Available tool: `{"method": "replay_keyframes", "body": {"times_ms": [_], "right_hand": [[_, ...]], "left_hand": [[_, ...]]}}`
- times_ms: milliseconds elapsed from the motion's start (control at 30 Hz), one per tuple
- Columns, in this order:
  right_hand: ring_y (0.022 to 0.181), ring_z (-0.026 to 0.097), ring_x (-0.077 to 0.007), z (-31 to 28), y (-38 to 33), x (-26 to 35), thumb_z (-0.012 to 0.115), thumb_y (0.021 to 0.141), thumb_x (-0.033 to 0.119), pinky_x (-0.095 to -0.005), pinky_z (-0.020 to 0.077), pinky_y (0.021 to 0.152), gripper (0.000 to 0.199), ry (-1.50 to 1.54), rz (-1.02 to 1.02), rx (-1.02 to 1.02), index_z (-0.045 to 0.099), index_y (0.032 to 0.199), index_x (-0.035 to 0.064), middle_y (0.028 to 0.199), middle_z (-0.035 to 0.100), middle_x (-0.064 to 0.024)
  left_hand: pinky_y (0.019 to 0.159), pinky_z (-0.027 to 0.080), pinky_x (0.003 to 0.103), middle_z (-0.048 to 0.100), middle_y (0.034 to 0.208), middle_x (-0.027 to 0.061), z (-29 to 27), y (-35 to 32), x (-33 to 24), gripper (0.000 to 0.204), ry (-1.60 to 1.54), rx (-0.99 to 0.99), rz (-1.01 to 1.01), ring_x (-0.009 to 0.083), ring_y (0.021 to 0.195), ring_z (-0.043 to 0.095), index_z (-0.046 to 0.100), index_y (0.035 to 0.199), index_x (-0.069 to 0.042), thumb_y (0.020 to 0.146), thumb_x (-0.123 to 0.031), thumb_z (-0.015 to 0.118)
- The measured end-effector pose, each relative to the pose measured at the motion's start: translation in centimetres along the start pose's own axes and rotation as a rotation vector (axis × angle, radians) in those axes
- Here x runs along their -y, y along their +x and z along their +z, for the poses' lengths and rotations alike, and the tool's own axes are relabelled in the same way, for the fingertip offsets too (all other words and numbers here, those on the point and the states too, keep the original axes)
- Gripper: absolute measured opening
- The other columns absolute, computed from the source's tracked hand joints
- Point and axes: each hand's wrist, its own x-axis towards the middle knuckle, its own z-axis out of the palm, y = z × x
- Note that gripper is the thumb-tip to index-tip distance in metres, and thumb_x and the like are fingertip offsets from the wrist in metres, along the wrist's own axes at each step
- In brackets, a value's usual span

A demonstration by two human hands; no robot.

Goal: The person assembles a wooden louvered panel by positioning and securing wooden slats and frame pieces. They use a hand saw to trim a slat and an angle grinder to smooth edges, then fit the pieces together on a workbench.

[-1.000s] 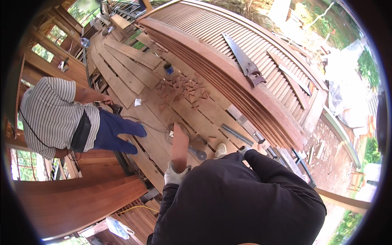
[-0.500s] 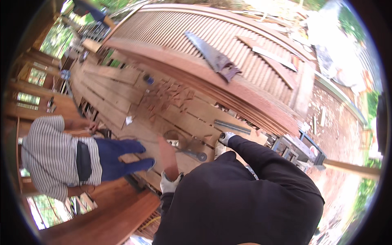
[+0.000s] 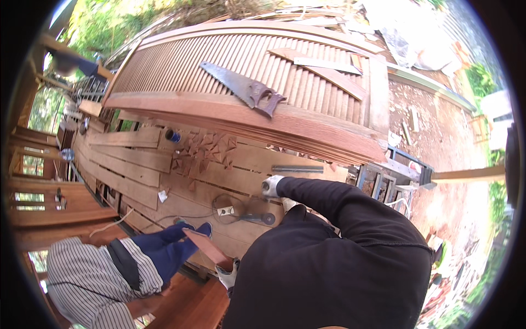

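My left hand [image 3: 227,274], in a white and dark work glove, is closed round the lower end of a flat reddish wooden board [image 3: 208,247]. The board slants up and away to the left. My right hand [image 3: 271,187], also gloved, is curled up over the plank floor; whatever its fingers hold, if anything, is hidden. Just below it lies an angle grinder [image 3: 258,218] with its cord looped on the planks. A dark metal bar [image 3: 298,169] rests on the floor beyond the right hand.
A louvred wooden panel [image 3: 181,60] lies across the far side, bearing a handsaw [image 3: 235,85] and a wooden square [image 3: 326,74]. Triangular wood offcuts [image 3: 203,152] litter the planks. A white socket [image 3: 225,210] sits by the cord. Another person [image 3: 98,274] bends at lower left.
My view has turned, so the panel and saw sit further left. The board in my left hand has tilted further left. The other person has shifted down and nearer.
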Motion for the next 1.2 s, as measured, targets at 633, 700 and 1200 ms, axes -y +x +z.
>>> {"method": "replay_keyframes", "body": {"times_ms": [633,700,1200], "right_hand": [[0.112,0.061,-0.0384,-1.8,-26.9,6.8,0.083,0.071,0.038,-0.0448,0.0490,0.099,0.094,0.062,-0.337,-0.783,0.038,0.146,0.0041,0.120,0.060,-0.0233],[0.111,0.063,-0.0390,-1.2,-29.3,5.5,0.086,0.070,0.040,-0.0448,0.0514,0.096,0.094,0.213,-0.267,-0.794,0.041,0.143,0.0038,0.123,0.061,-0.0236],[0.120,0.061,-0.0379,-19.5,-32.5,-20.1,0.084,0.071,0.048,-0.0393,0.0487,0.103,0.099,0.398,0.878,-1.166,0.041,0.139,-0.0111,0.128,0.060,-0.0318]], "left_hand": [[0.113,0.038,0.055,0.056,0.124,0.0153,1.2,-3.5,-32.2,0.081,-1.481,1.257,0.640,0.0303,0.118,0.056,0.035,0.149,-0.003,0.079,-0.036,0.061],[0.115,0.036,0.054,0.055,0.134,0.0177,2.8,-5.0,-33.7,0.078,-1.372,1.410,0.615,0.0318,0.126,0.054,0.035,0.149,-0.003,0.083,-0.035,0.061],[0.089,0.057,0.039,0.063,0.119,0.0158,19.9,-6.3,-34.0,0.062,-0.803,1.252,0.253,0.0282,0.099,0.069,0.041,0.148,-0.008,0.097,-0.034,0.063]]}}
